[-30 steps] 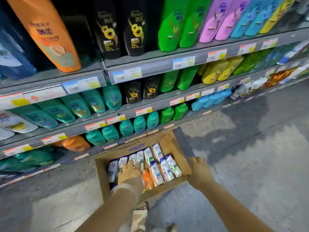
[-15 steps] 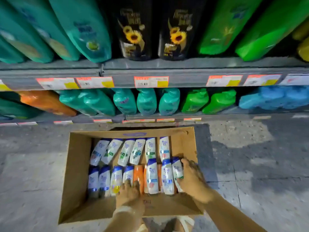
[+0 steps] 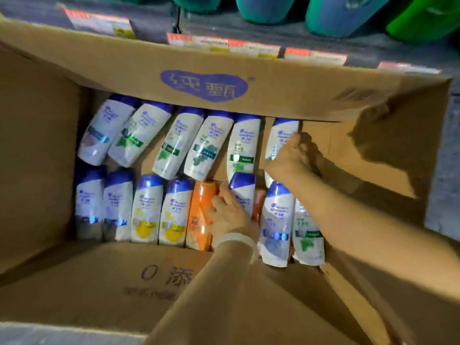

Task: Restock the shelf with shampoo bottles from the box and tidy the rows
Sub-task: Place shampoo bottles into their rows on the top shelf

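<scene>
An open cardboard box (image 3: 37, 150) holds two rows of white shampoo bottles with blue caps, lying flat. An orange bottle (image 3: 200, 215) lies in the near row. My left hand (image 3: 227, 216), with a pale wristband, reaches into the near row and its fingers curl round the left edge of a white bottle (image 3: 242, 191) beside the orange one. My right hand (image 3: 290, 156) is at the right end of the far row, fingers curled on the last white bottle (image 3: 282, 134) there. Each hand hides the lower part of its bottle.
The box's far flap (image 3: 204, 70) with a purple logo overhangs the far row's caps. A near flap (image 3: 139, 275) folds toward me. Beyond the box runs the bottom shelf edge with price tags (image 3: 199, 42), and teal and green bottles (image 3: 338, 16) stand on it.
The view has dropped close over the box. My right hand went from the near row's right end to the far row's last bottle. My left hand shifted right onto a white bottle.
</scene>
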`<action>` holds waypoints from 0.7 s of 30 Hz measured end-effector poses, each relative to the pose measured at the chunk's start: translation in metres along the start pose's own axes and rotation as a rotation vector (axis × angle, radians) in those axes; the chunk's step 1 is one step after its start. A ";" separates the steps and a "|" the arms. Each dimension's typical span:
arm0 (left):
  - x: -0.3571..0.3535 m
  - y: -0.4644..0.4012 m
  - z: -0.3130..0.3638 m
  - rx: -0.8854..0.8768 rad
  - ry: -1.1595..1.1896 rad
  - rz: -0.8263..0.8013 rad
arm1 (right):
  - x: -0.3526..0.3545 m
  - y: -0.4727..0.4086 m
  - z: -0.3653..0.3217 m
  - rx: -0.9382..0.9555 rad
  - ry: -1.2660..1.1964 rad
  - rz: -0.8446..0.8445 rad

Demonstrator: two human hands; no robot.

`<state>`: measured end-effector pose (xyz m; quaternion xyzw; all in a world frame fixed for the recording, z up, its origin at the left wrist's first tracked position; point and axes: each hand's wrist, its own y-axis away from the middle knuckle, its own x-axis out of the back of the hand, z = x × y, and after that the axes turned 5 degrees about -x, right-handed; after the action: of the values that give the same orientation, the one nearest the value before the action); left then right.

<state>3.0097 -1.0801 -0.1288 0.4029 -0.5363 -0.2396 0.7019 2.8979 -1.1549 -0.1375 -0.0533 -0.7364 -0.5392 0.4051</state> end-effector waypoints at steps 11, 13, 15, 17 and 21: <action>0.044 0.004 -0.029 -0.058 0.397 0.115 | 0.005 0.001 0.002 -0.103 -0.231 0.022; 0.060 0.015 -0.032 -0.087 0.410 0.103 | 0.013 0.016 -0.001 -0.208 -0.475 -0.117; 0.075 0.028 -0.038 -0.114 0.439 0.091 | 0.024 0.037 -0.007 -0.256 -0.622 -0.275; 0.092 0.042 -0.043 -0.120 0.449 0.103 | 0.034 0.063 -0.013 -0.240 -0.615 -0.344; 0.130 0.082 -0.057 -0.068 0.555 0.118 | 0.059 0.125 -0.029 -0.078 -0.521 -0.295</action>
<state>3.0957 -1.1164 0.0055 0.3973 -0.3381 -0.0966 0.8476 2.9385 -1.1484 -0.0027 -0.0981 -0.7941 -0.5882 0.1175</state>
